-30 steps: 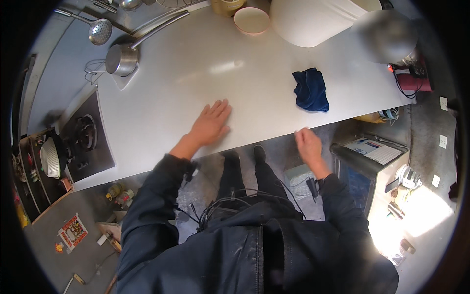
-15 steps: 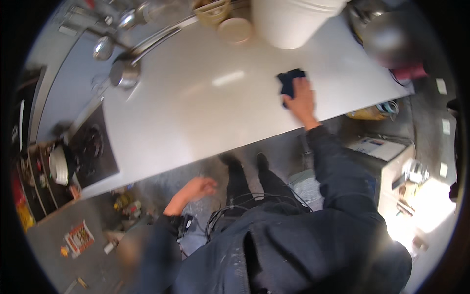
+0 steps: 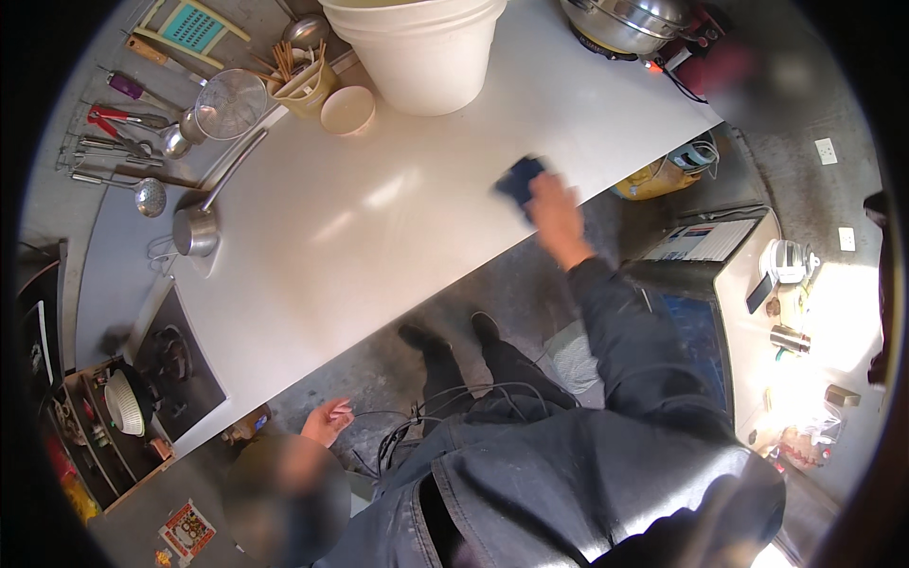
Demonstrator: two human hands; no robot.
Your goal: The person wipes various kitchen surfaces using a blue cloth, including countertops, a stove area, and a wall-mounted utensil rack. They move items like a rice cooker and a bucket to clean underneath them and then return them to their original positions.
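Note:
My right hand (image 3: 557, 216) presses on a dark blue cloth (image 3: 523, 182) close to the front edge of the white counter (image 3: 322, 275). Its fingers lie over the cloth's right part, slightly smeared by motion. Down at the lower left, my left hand (image 3: 327, 422) hangs below the counter edge, fingers loosely bent and nothing visible in them. A blurred patch covers part of the left forearm. Beyond the cloth stands a large white bucket (image 3: 421, 62), with a shallow pale bowl (image 3: 347, 112) beside it.
A saucepan (image 3: 196, 230) sits at the counter's left, near a dark stove (image 3: 175, 355). Ladles and a strainer (image 3: 231, 104) hang behind. A steel pan (image 3: 630, 21) stands at the far right. Cables (image 3: 407, 417) hang by my waist. A low cabinet (image 3: 705, 260) stands to the right.
The cloth and my right hand have moved toward the counter's front edge and slightly right. The view has turned and shifted, and my left hand appears lower and farther left.

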